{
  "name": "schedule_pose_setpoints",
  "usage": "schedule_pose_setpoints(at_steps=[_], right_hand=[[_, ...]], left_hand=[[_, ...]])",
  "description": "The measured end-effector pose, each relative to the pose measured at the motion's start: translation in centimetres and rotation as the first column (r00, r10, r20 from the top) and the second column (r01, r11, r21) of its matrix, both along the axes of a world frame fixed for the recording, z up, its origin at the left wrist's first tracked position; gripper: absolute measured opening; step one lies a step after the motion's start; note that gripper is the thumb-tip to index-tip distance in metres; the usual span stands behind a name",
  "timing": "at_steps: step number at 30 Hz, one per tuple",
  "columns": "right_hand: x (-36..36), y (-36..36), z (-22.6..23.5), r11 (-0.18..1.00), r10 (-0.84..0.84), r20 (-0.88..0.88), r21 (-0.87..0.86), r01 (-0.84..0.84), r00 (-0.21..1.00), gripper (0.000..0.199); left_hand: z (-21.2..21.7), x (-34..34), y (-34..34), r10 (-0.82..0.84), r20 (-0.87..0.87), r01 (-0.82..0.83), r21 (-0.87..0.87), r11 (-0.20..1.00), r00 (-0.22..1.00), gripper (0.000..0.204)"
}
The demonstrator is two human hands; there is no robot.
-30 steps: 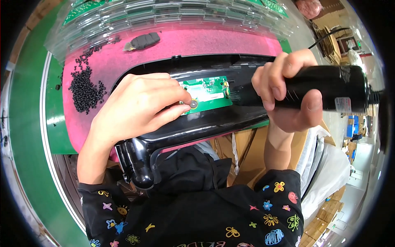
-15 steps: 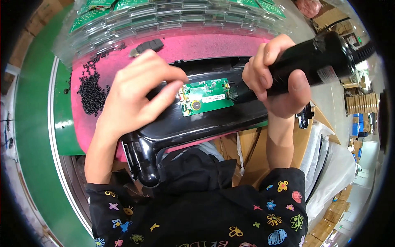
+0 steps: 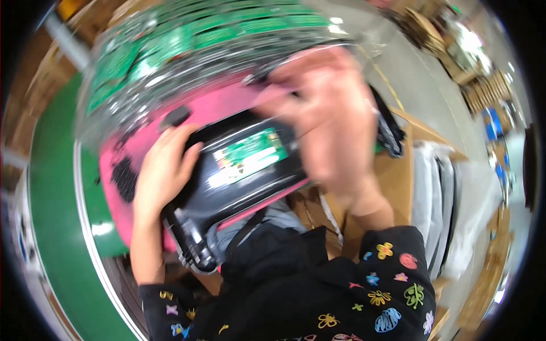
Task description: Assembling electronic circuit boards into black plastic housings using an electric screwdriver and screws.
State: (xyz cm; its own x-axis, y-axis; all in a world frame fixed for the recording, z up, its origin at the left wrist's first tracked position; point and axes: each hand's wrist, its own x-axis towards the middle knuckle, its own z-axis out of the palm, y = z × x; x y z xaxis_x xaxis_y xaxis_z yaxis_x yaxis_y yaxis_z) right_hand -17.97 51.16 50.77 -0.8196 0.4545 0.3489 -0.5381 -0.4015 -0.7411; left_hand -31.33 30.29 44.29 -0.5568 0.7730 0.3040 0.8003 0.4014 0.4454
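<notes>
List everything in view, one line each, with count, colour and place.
Housing: one, black, on the pink mat.
Circuit board: one, green, set in the housing.
Mat: one, pink, under the housing.
Small parts: a pile, black, on the mat's left edge.
Trays of boards: a clear stack, green boards, behind the mat.
Cardboard box: one, brown, right of the mat.
Left hand: on the housing's left end.
Right hand: blurred, over the housing's right end.

I counted two hands, a left hand (image 3: 162, 176) and a blurred right hand (image 3: 330, 122), one black casing (image 3: 227, 193), one green circuit board (image 3: 250, 154) inside it, and one pink mat (image 3: 199, 111).
</notes>
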Motion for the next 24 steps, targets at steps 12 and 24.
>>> schedule_pose_setpoints(at_steps=[12,24], right_hand=[[10.0,-9.6,3.7,0.761,0.385,-0.562,0.642,0.093,0.732,0.019],[11.7,-10.3,3.2,0.66,0.323,-0.664,0.668,0.343,0.674,0.021]], left_hand=[[1.4,0.6,0.4,-0.047,0.012,0.048,-0.251,0.967,0.999,0.03],[2.1,6.4,-4.0,-0.101,-0.462,0.136,0.043,0.99,0.881,0.018]])
